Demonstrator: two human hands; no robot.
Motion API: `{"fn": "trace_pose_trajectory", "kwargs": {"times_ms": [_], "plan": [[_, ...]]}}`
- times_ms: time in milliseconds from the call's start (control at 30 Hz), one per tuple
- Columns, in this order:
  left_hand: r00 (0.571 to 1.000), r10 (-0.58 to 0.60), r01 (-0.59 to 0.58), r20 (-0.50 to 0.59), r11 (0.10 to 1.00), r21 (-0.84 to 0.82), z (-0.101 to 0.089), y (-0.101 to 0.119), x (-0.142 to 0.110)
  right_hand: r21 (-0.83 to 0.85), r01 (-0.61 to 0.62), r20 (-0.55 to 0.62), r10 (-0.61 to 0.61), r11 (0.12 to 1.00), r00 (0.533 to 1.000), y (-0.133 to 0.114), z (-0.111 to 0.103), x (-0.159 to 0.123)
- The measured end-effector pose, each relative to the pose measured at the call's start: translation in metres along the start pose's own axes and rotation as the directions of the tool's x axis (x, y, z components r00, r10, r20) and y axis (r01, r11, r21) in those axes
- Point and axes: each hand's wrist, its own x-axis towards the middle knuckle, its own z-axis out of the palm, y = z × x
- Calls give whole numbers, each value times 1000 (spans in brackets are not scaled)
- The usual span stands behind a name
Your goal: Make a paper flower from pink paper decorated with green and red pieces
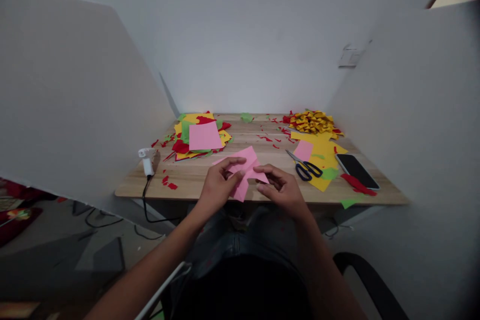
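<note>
A creased sheet of pink paper (243,191) with pointed corners is held between my two hands, above the front edge of the table. My left hand (222,180) grips it from the left, with the thumb and bent fingers on the paper. On the other side my right hand (280,187) pinches the right-hand corner between thumb and fingers. Part of the paper is hidden behind my fingers, so I cannot tell its full folded shape.
On the wooden table (247,132), a flat pink square (204,136) tops a pile of coloured scraps. To the right lie dark-handled scissors (305,167), yellow paper (326,155), a phone (357,171) and a heap of yellow frills (315,122). A white corded device (147,162) stands left.
</note>
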Motion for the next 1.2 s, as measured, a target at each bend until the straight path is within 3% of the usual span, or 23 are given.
{"fn": "trace_pose_trajectory", "kwargs": {"times_ms": [200,467,667,800,900,1000,1067,1133,1200], "plan": [[999,11,-11,-42,1000,-1,-7,-13,35,19,-103,25,102,995,994,23,-4,32],[999,-40,43,32,995,-93,-18,-52,119,30,-116,246,105,993,964,73,-17,112],[988,-133,113,-79,969,-219,-27,-90,172,-35,-202,178,205,979,962,119,-29,167],[969,-241,234,-52,966,-106,-27,-114,190,-140,-310,128,328,940,936,150,-40,195],[972,-233,232,-41,972,-26,-22,-131,202,-368,-211,121,271,906,955,166,-47,206],[968,-227,218,-103,972,-88,-12,-142,219,-550,-130,-76,106,825,991,174,-47,206],[956,-255,226,-147,956,-188,-5,-147,232,-527,-177,-295,16,831,955,178,-41,203],[945,-280,219,-167,925,-311,1,-150,240,-375,-251,-446,63,892,893,181,-31,199],[943,-293,208,-159,891,-403,6,-153,243,-190,-340,-460,223,921,860,183,-20,196]]}}
